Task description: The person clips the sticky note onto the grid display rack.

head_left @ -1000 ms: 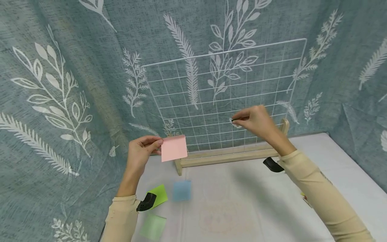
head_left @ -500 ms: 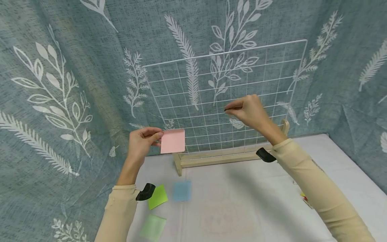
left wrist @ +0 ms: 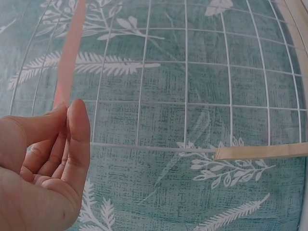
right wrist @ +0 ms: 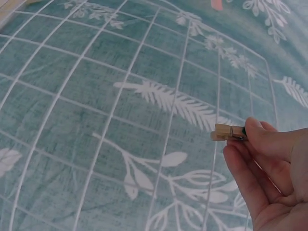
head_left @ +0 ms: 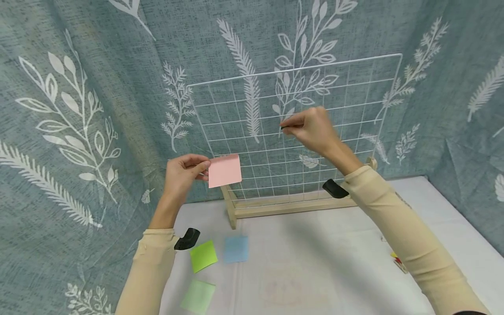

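Pink note (head_left: 225, 171) juts rightward, left hand (head_left: 183, 174) pinching; wooden clothespin (right wrist: 223, 131), long axis leftward, right hand (head_left: 313, 131) pinching.

one pink paper square (head_left: 225, 171), one bright green square (head_left: 204, 256), one pale green square (head_left: 198, 296), one blue square (head_left: 236, 249): four in all. left grip (head_left: 184, 173), right grip (head_left: 311, 130): two. wooden clothespin (right wrist: 228, 132): one. small things (head_left: 399, 262) by right sleeve (head_left: 401, 227): partly hidden, uncountable. wire grid (head_left: 291, 70): one. wooden stand (head_left: 291, 208): one. black wrist pieces (head_left: 187, 239): two. surface (head_left: 295, 271): one.
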{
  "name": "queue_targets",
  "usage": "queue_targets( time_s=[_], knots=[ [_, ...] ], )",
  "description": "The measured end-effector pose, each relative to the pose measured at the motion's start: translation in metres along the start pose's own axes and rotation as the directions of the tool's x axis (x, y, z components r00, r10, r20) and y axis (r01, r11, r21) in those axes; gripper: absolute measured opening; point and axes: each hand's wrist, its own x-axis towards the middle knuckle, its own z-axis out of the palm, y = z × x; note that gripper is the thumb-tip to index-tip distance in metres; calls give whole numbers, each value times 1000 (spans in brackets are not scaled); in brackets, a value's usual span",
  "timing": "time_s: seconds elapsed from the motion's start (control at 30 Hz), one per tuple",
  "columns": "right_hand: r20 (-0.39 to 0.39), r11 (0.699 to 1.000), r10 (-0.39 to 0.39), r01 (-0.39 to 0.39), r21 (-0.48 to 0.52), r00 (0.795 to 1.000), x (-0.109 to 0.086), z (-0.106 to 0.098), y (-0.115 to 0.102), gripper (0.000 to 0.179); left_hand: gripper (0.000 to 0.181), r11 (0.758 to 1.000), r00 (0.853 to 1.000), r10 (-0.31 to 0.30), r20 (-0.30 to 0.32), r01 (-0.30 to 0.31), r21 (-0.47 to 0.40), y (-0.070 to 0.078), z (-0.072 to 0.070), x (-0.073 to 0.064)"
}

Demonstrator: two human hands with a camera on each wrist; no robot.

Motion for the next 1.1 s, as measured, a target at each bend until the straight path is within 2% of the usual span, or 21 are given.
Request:
queue_targets(
  time_s=[0.4, 0.77, 1.1],
  knots=[
    [23, 1000, -4, 4, 7, 1000, 19, 3, -13, 9, 28, 998, 998, 55, -9, -55, -8, 9, 2, 8],
    [33, 999, -33, 32, 32, 999, 39, 5, -29, 9, 28, 1000, 999, 25, -45, -26, -4, 16, 4, 13],
    [5, 999, 0, 0, 43, 1000, 51, 5, -41, 10, 31, 1000, 1000, -15, -25, 14, -28, 28, 3, 17]
  ],
)
